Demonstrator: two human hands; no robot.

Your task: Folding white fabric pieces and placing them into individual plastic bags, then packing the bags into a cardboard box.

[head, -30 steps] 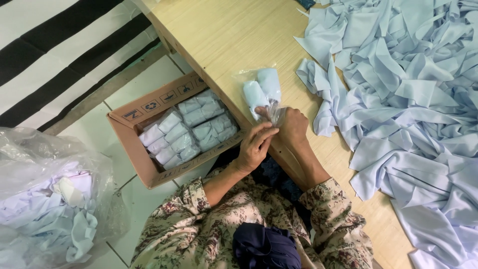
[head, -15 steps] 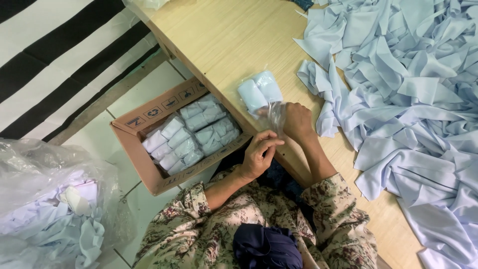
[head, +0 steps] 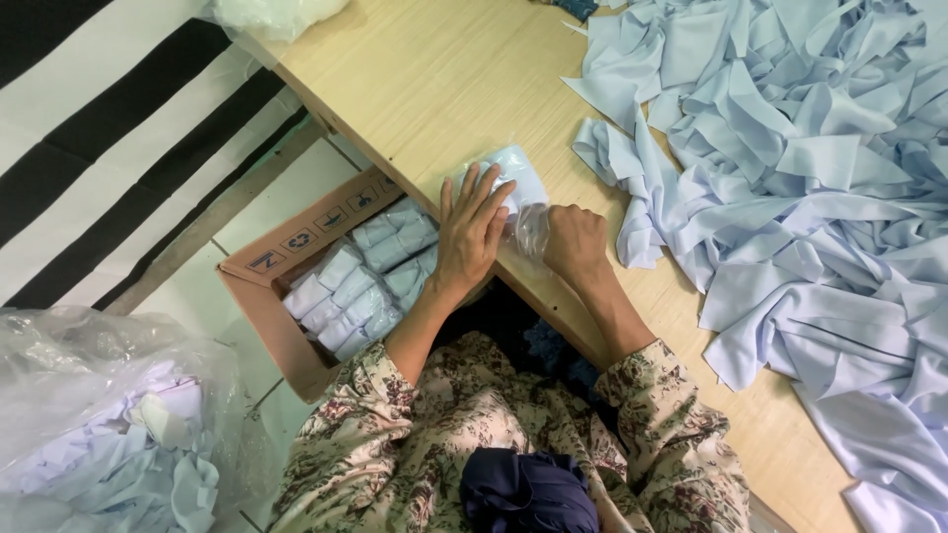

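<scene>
— Head view: how close to the edge is the work?

— Very close. The clear bag of pale blue rolls [head: 513,188] lies on the wooden table [head: 444,79] just inside its near edge, at centre frame. The left hand [head: 472,237] lies flat on the bag, fingers spread and gripping nothing, its wrist over the edge. The right hand [head: 576,242] is closed in a fist on the bag's loose plastic end.

— Open room?

— Bare wood runs to the upper left of the bag. To the right, the heap of pale blue cloth [head: 790,178] lies just beside the right hand. Below the edge, the cardboard box [head: 267,296] of packed rolls sits on the floor tiles.

— What differs from half a second ago?

— Then the left hand was off the bag, fingers pinched near the table's edge. Now it presses on the rolls, and the bag sits slightly higher in frame.
</scene>
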